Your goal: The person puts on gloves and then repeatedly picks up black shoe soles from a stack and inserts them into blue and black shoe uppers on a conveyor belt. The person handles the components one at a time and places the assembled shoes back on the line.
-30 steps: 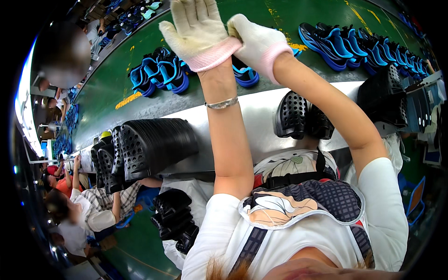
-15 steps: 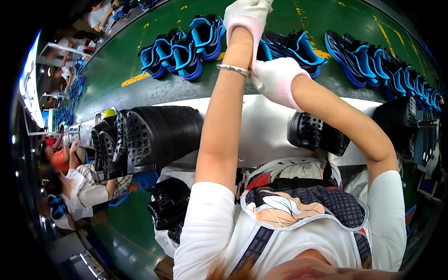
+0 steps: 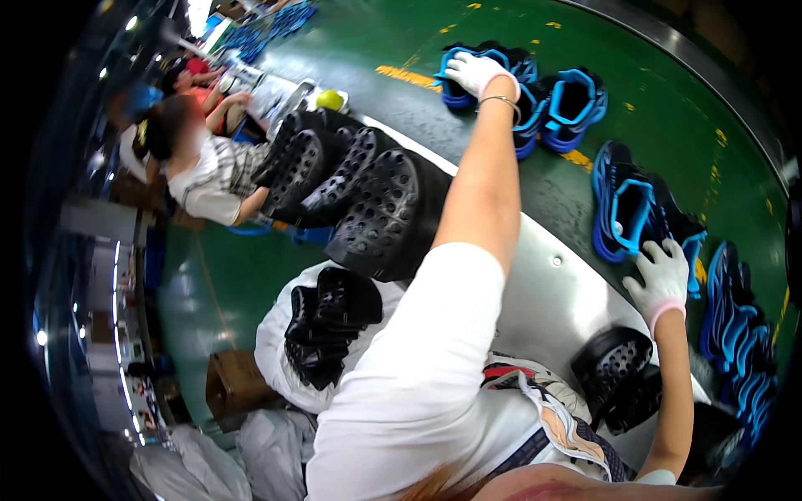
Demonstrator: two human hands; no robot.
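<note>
Both my hands wear white knit gloves with pink cuffs. My left hand (image 3: 478,73), fingers extended, lies over the opening of a black and blue sneaker (image 3: 456,96) at the far left of its group. Beside it stands another sneaker (image 3: 575,108), its bright blue lining facing up. To the right, my right hand (image 3: 662,280) has its fingers spread at the near edge of a sneaker pair (image 3: 616,209); its fingertips are close to the blue collar, and contact is hard to tell. Neither hand has lifted a shoe.
A metal ledge (image 3: 551,288) runs between me and the green surface (image 3: 543,179). Black perforated shoe-shaped pieces (image 3: 386,213) stand on its left, with more (image 3: 614,363) near my body. More sneakers (image 3: 731,317) line the right. A co-worker (image 3: 200,167) sits at left.
My hands, earlier together over the far surface, have parted: the left is over the left sneaker group, the right beside another pair. The view has turned and tilted.
</note>
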